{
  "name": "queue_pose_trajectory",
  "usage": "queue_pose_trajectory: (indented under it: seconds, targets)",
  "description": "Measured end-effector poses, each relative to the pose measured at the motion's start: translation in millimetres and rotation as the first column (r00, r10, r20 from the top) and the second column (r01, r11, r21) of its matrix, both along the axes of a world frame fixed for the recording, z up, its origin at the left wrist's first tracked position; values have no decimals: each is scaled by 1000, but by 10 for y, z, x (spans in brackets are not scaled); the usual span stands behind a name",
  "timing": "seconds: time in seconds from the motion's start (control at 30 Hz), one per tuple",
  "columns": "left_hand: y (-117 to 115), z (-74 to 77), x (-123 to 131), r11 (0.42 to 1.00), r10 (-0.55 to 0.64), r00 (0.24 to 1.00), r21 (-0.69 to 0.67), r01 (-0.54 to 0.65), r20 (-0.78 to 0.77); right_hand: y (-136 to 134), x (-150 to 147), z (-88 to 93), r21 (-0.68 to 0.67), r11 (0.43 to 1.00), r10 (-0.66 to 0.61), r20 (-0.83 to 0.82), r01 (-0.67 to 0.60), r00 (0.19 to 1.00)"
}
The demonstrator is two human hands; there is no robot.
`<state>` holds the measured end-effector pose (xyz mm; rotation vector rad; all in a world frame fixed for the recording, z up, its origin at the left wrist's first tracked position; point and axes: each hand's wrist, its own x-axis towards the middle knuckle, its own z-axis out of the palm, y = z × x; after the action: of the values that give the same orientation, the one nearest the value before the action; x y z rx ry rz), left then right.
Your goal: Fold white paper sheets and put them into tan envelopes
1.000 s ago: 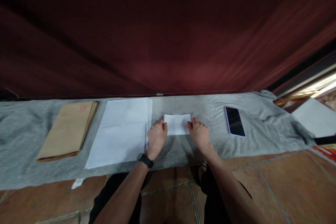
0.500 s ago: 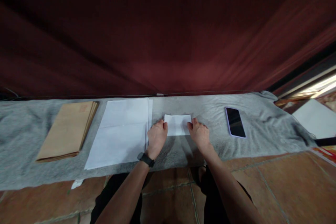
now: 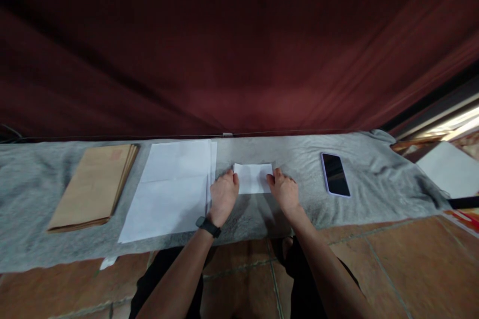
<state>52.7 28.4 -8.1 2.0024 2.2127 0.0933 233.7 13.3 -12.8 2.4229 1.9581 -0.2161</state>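
- Head view: small white paper (image 3: 253,178) seen lying flat on the grey cloth (image 3: 247,217) over the table, between the two hands, right of the large white sheets (image 3: 172,194).
- Left grip: left hand (image 3: 225,192) closed at the paper's left edge, thumb laid on top, fingers curled in; paper apparently pinched there. Fingertips underneath hidden, so depth of hold can't be told.
- Right grip: right hand (image 3: 283,190) closed likewise at the right edge, thumb over the top face; underside hidden too.
- Handling, judged: very light; bendy as a single sheet, somewhat stiffer if layered, as it appears to be. Easily creased or torn if pulled hard; layers might be slid apart if only the top one is caught.
- Best hold, judged: both short side edges, all layers taken between thumb and fingers, middle left unpressed. Soft cloth underneath gives little backing, so light, even pressure is called for.
- Nearby: brown envelopes (image 3: 92,184) placed at far left, past the large sheets; phone (image 3: 336,174) set right of the right hand, well apart. Neither touched.
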Motion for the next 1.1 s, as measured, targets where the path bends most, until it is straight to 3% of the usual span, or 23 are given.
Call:
queue_pose_trajectory:
  seconds: [0.37, 0.6, 0.73, 0.83, 0.9, 1.1]
  targets:
    - [-29, 13, 32, 1000, -22, 999, 4, 22, -24, -11, 0, -38, 40, 999, 6, -6, -6, 1000]
    - [-62, -119, 22, 994, -80, 996, 73, 83, -40, -30, -4, -22, 135, 991, 6, 2, -6, 1000]
    - [-67, -130, 17, 991, -103, 994, 79, 105, -27, -42, -84, -39, 273, 950, 169, -48, -150, 984]
    - [-59, -89, 30, 995, -96, 995, 39, 97, -16, -74, -182, -134, 333, 883, 385, -107, -331, 917]
    - [-58, -64, 40, 995, -94, 995, 18, 95, -17, -106, -239, -219, 336, 849, 463, -101, -408, 881]
    - [-92, -81, 51, 991, -125, 991, 33, 126, -41, -163, -289, -384, 283, 848, 477, -37, -448, 878]
